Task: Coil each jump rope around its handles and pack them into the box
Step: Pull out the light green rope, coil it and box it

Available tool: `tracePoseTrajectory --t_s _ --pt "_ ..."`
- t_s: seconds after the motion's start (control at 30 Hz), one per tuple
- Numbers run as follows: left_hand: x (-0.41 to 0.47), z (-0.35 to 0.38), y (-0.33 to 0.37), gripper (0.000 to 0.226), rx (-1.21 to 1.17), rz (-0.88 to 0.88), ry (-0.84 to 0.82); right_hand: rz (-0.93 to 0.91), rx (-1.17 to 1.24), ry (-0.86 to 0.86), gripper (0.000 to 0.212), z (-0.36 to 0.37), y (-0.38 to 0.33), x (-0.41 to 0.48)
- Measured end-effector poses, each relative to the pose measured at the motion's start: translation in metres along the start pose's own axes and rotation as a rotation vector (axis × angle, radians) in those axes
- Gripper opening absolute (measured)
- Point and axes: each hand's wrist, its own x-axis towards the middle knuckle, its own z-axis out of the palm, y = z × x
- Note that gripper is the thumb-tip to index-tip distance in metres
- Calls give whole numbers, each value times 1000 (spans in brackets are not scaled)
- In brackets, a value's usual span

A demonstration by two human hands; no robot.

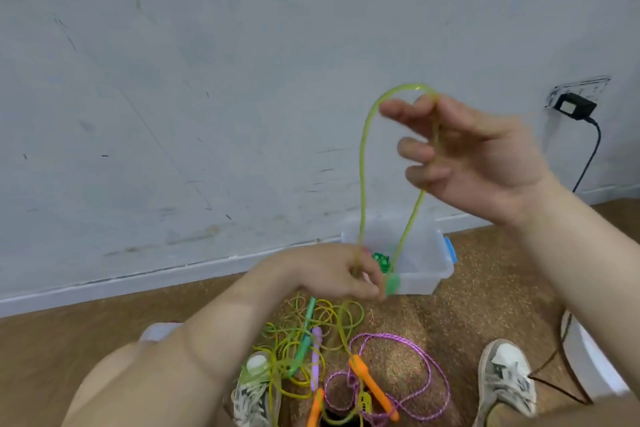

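Apparently left hand [341,274] and right hand [464,152] grip the green rope [363,163] above the box [427,279].

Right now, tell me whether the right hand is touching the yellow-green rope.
Touching. The head view shows the yellow-green rope looped over the right hand by the thumb and running down across its fingers.
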Motion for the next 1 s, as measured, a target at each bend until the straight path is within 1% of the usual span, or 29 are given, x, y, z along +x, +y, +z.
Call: tracePoseTrajectory --t_s 0.03,0.1,0.17,0.2,0.23,0.27,0.33,0.4,0.43,0.53,0.57,0.6,0.63,0.67,0.7,0.73,0.77,0.8,0.83,0.87,0.9,0.93,1.0 --pt "-2 -7 -6 15 18 -53 16 -17 29 51 16 -5 -4 -3" --pt "-11 -27 -18 28 136 -207 117 -35 49 163 17 -15 -11 -9" --pt "-23 -45 -24 39 347 -365 250 -14 14 242 12 -24 -14 -13" --pt "-27 -51 -23 42 355 -379 333 34 -50 262 10 -26 -12 -13" --pt "-31 -54 -18 43 219 -346 430 109 -162 270 16 -28 -7 -12" --pt "-34 -55 -8 42 -32 -275 527 206 -310 261 24 -27 3 -10" --pt "-36 -55 19 41 -547 -48 682 393 -574 196 32 -20 35 -3" --pt "-36 -57 39 40 -923 167 768 509 -709 66 40 -7 74 4" --pt "-37 -60 45 39 -1091 260 795 532 -752 -7 39 -1 93 7" --pt "-51 -80 40 36 -1577 519 884 541 -988 -160 16 5 129 7" --pt "-57 -87 32 35 -1675 589 941 557 -1018 -173 16 3 133 6" --pt "-62 -91 23 32 -1713 626 1003 564 -990 -139 20 2 131 6" --pt "-65 -93 13 29 -1698 617 1060 540 -922 -66 23 0 127 7" --pt "-66 -93 4 24 -1631 551 1110 486 -824 29 25 -1 118 9" --pt "-66 -92 -4 18 -1508 426 1147 418 -697 128 26 -2 108 12" --pt "-66 -89 -10 10 -1328 269 1146 352 -546 220 26 -1 95 14" --pt "-66 -83 -12 3 -1110 115 1071 292 -396 287 25 -1 83 16" --pt "-65 -75 -11 1 -897 -12 931 238 -265 323 23 1 71 17" --pt "-62 -65 -7 3 -713 -101 758 190 -166 335 20 2 62 17" --pt "-57 -53 -2 10 -562 -155 598 156 -94 330 18 4 55 17" --pt "-50 -42 2 17 -421 -172 494 133 -52 311 17 6 51 17" --pt "-42 -33 5 20 -271 -155 465 119 -29 294 17 9 49 18" --pt "-28 -27 8 13 18 -104 561 95 2 298 18 10 46 20"
